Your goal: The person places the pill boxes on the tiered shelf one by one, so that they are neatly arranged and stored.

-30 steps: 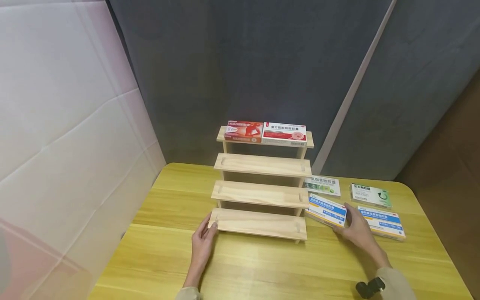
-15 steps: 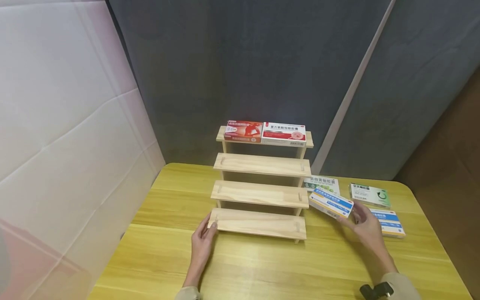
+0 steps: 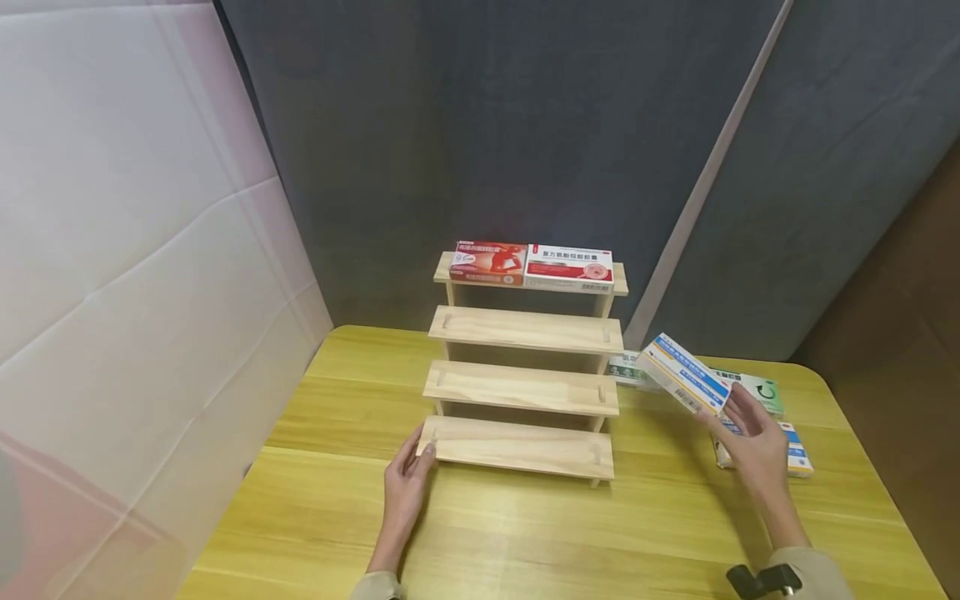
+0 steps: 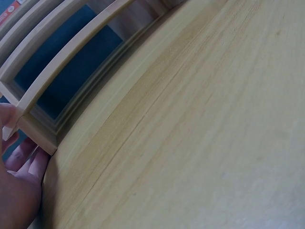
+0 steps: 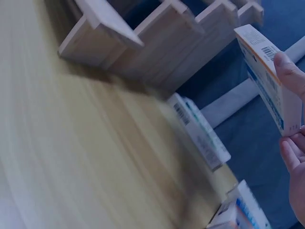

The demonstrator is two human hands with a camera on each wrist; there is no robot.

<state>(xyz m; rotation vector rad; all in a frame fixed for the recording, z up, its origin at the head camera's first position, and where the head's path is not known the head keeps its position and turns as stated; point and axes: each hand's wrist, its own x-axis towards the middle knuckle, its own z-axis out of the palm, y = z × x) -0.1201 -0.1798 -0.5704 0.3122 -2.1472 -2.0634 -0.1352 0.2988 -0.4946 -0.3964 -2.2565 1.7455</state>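
My right hand (image 3: 757, 446) pinches a white, blue and orange medicine box (image 3: 684, 377) by its right end, thumb on one side and fingers on the other. The box is raised above the table and tilted, its left end higher; the right wrist view shows the thumb (image 5: 288, 71) pressed beside its barcode. My left hand (image 3: 405, 492) holds the left end of the lowest step of a four-tier wooden display rack (image 3: 517, 446), thumb on top. In the left wrist view those fingers (image 4: 28, 160) wrap the rack's corner, partly hidden.
On the rack's top tier lie a red medicine box (image 3: 487, 263) and a white-and-red one (image 3: 568, 268). Right of the rack, two green-and-white boxes (image 3: 624, 370) and another blue-and-white box (image 3: 799, 457) lie on the wooden table (image 3: 480, 542). A grey curtain (image 3: 480, 150) hangs behind.
My right hand has lifted the blue-and-white medicine box off the table beside the rack, moving it up and rightward while tilting it. The left hand has stayed on the rack.
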